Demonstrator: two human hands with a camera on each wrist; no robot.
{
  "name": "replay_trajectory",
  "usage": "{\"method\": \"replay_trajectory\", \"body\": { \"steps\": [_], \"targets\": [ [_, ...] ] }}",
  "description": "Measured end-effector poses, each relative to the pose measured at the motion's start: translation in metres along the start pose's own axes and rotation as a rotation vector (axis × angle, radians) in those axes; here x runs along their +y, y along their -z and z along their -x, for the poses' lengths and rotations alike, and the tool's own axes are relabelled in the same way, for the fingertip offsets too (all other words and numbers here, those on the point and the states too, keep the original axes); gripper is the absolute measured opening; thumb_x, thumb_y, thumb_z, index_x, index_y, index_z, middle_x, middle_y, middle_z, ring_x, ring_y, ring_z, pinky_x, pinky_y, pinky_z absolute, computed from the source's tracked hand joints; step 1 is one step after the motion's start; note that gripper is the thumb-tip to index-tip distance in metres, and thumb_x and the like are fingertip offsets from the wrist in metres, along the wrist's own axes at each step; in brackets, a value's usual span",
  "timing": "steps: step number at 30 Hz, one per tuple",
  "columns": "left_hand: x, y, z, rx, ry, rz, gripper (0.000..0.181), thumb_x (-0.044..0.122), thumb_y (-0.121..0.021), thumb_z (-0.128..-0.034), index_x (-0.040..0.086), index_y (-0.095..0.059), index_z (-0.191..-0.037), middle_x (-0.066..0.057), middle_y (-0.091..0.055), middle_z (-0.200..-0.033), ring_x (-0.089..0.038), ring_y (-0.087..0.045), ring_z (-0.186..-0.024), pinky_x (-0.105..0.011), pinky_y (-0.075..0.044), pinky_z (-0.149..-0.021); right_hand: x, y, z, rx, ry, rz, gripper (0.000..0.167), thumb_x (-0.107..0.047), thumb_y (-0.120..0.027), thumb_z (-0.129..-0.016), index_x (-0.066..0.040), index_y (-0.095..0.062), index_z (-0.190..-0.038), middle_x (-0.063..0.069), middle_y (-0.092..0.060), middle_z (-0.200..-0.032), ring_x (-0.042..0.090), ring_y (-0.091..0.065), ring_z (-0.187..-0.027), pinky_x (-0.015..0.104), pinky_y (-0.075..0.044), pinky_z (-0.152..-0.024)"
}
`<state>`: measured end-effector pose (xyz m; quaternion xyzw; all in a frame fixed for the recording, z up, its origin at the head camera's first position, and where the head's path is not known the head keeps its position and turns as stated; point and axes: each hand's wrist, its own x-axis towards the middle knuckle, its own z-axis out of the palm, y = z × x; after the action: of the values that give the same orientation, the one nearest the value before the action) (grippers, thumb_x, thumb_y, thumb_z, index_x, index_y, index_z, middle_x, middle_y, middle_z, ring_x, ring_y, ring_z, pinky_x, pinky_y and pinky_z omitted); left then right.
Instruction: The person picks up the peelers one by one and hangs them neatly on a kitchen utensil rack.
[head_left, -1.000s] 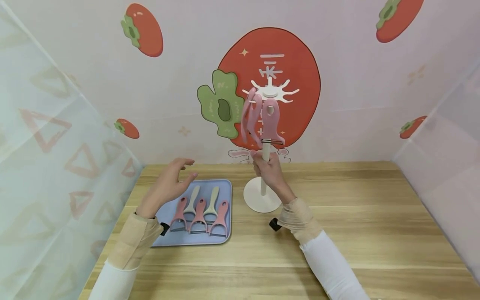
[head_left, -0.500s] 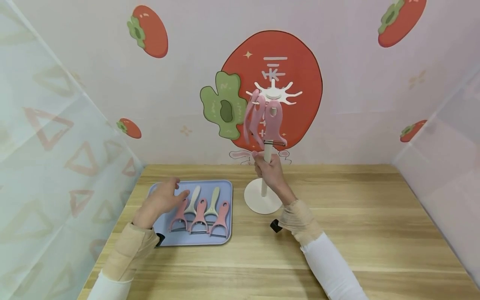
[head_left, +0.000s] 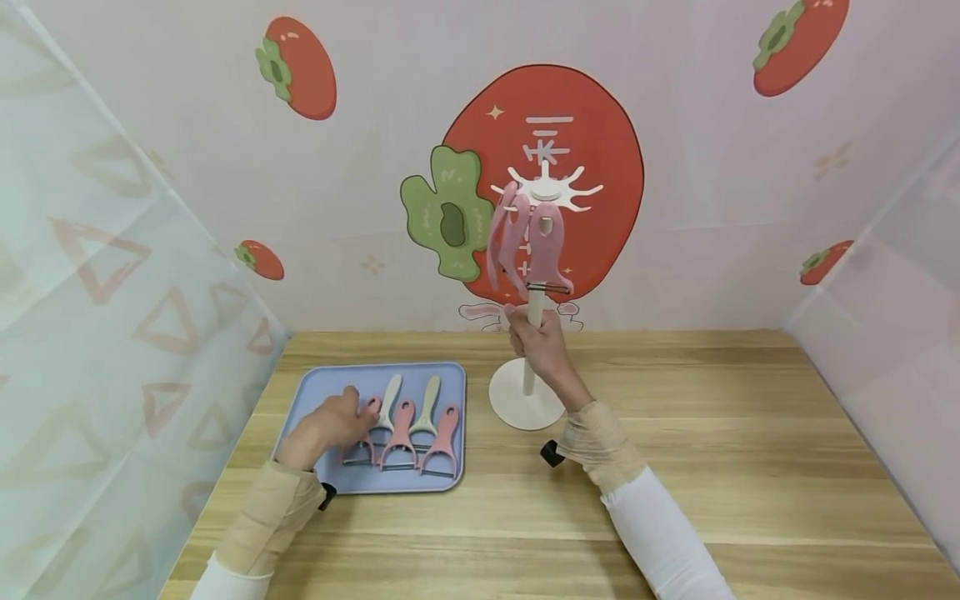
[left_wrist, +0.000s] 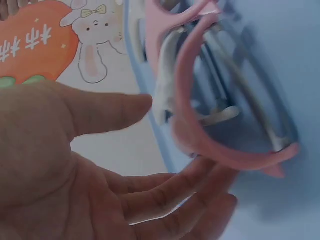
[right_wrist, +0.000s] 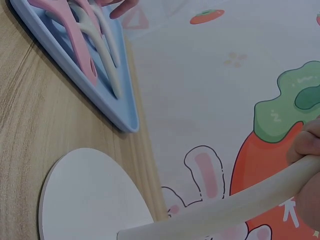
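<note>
My left hand (head_left: 333, 425) hovers over the left side of a light blue tray (head_left: 318, 382), at the leftmost pink peeler (left_wrist: 186, 85). In the left wrist view its thumb stands apart from that peeler, while the fingertips reach along its far side; whether they touch it I cannot tell. Beside it lie two cream peelers (head_left: 428, 406) and two more pink ones, a middle pink peeler (head_left: 402, 421) and a right pink peeler (head_left: 447, 425). My right hand (head_left: 542, 340) grips the pole of a white stand (head_left: 510, 404). Pink peelers (head_left: 547, 242) hang from the stand's hooks on its left and front.
White hooks (head_left: 577, 190) spread around the top of the stand. Both tray and stand rest on a wooden table (head_left: 712, 450). A patterned back wall (head_left: 375, 167) rises behind, with pale panels at both sides.
My left hand has moved down from above the tray's back to the leftmost pink peeler. My right hand keeps its grip on the stand's pole.
</note>
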<state>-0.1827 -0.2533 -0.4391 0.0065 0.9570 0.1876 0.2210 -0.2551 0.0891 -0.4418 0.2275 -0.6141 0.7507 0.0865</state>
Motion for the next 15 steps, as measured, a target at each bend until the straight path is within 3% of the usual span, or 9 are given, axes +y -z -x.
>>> {"method": "replay_trajectory", "body": {
  "steps": [3, 9, 15],
  "targets": [
    [-0.0032, -0.0038, -0.0025, 0.004, 0.009, 0.009, 0.064, 0.023, -0.061, -0.1059, -0.022, -0.036, -0.143, -0.039, -0.062, -0.124, -0.038, -0.065, -0.105, -0.057, -0.056, -0.093, 0.0002, 0.0002, 0.0002, 0.002, -0.012, 0.002, 0.058, -0.015, -0.055, -0.111, 0.006, -0.038, -0.06, -0.009, -0.035, -0.048, 0.007, -0.031, -0.042, 0.021, -0.024, -0.043],
    [-0.0078, -0.0081, -0.0048, 0.016, 0.013, 0.002, 0.068, 0.022, -0.067, -0.1028, -0.02, -0.035, -0.146, -0.041, -0.06, -0.128, -0.04, -0.066, -0.111, -0.057, -0.056, -0.094, -0.0013, 0.0006, 0.0007, -0.001, -0.02, 0.012, 0.056, -0.013, -0.053, -0.111, 0.003, -0.039, -0.059, -0.008, -0.034, -0.048, 0.007, -0.03, -0.041, 0.021, -0.023, -0.043],
    [-0.0106, -0.008, -0.0014, 0.03, 0.027, -0.025, 0.06, 0.022, -0.068, -0.1006, -0.019, -0.043, -0.137, -0.037, -0.064, -0.121, -0.041, -0.067, -0.107, -0.058, -0.057, -0.09, -0.002, 0.0, 0.0002, -0.014, -0.009, 0.005, 0.056, -0.012, -0.053, -0.111, 0.004, -0.038, -0.059, -0.009, -0.034, -0.048, 0.006, -0.031, -0.041, 0.021, -0.024, -0.042]
  ]
}}
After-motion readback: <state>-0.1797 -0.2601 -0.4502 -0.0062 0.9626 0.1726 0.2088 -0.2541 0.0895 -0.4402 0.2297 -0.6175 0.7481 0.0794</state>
